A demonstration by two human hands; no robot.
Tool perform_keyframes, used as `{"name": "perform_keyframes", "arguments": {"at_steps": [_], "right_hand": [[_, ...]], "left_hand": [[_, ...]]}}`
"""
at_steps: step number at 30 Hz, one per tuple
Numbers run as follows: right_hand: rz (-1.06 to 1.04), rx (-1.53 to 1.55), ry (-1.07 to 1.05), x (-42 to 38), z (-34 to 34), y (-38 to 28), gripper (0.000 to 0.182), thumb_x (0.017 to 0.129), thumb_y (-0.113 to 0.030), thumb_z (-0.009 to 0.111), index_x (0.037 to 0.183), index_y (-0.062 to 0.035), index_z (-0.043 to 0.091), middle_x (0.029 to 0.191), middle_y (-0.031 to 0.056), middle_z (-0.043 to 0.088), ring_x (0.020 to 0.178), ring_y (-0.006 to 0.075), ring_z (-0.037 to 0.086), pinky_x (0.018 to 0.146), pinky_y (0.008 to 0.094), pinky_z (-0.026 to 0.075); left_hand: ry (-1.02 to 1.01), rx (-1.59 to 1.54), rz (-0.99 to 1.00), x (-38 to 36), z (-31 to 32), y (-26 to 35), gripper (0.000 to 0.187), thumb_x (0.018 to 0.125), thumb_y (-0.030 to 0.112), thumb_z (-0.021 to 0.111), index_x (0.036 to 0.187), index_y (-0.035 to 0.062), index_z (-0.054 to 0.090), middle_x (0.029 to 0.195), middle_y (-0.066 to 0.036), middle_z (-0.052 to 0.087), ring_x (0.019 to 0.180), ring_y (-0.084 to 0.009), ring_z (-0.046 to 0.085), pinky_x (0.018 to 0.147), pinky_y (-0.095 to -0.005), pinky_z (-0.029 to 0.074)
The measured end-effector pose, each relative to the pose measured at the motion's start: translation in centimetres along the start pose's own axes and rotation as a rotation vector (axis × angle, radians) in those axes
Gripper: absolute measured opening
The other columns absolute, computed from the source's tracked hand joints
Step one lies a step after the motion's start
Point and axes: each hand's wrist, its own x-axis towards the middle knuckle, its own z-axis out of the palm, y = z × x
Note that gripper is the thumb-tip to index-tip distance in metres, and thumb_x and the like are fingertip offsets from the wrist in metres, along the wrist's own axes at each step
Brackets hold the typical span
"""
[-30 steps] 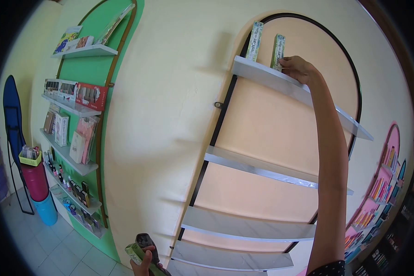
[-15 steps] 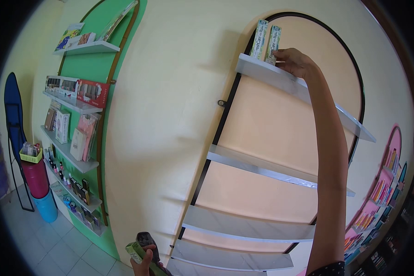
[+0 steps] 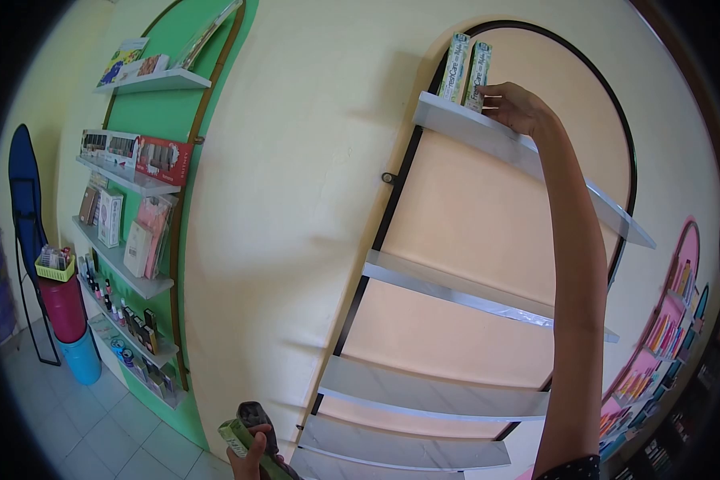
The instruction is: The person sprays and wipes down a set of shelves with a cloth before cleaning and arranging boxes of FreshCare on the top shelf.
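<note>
Two slim green-and-white FreshCare boxes stand upright side by side at the left end of the top shelf (image 3: 504, 132). My right hand (image 3: 517, 108) reaches up to the right-hand box (image 3: 478, 74), fingers closed at its lower right edge. The left-hand box (image 3: 454, 68) stands a small gap away, against the peach panel. Low in the view, my left hand (image 3: 250, 460) is wrapped round a green box (image 3: 234, 436) with a dark, glossy package (image 3: 256, 418) beside it. The lower part of this bundle is cut off by the frame edge.
Further white shelves (image 3: 432, 388) run below on the black-framed arch. On the left, a green arch holds shelves (image 3: 124, 264) of boxes and cosmetics. A blue ironing board (image 3: 26, 184) and stacked bins (image 3: 62, 308) stand beside it. Pink shelves (image 3: 664, 336) with colourful items hang at right.
The view has shifted very slightly. My right hand stays at the right-hand box, and my left hand keeps its hold low in the view.
</note>
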Motion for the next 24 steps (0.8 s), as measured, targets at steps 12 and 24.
{"name": "perform_keyframes", "arguments": {"at_steps": [12,24], "right_hand": [[0.011,-0.026,-0.002,-0.4,-0.1,0.0,0.030,0.078,-0.016,0.051,0.099,0.0052,0.044,0.093,0.0143,0.052,0.082,0.0174,0.053,0.079,0.0256,0.045],[-0.396,-0.046,0.454,-1.1,-4.2,1.7,0.029,0.078,-0.021,0.052,0.101,-0.0032,0.052,0.095,0.0120,0.055,0.088,0.0189,0.054,0.077,0.0298,0.044]], "left_hand": [[0.016,0.020,0.003,-0.9,1.0,0.7,0.033,0.070,0.016,0.067,0.096,0.0062,0.048,0.073,-0.004,0.051,0.052,-0.0146,0.050,0.046,-0.0251,0.045],[-0.049,-0.021,0.089,-1.1,0.8,0.4,0.030,0.076,0.020,0.058,0.099,0.0055,0.045,0.080,-0.006,0.048,0.059,-0.0141,0.048,0.049,-0.0294,0.044]]}}
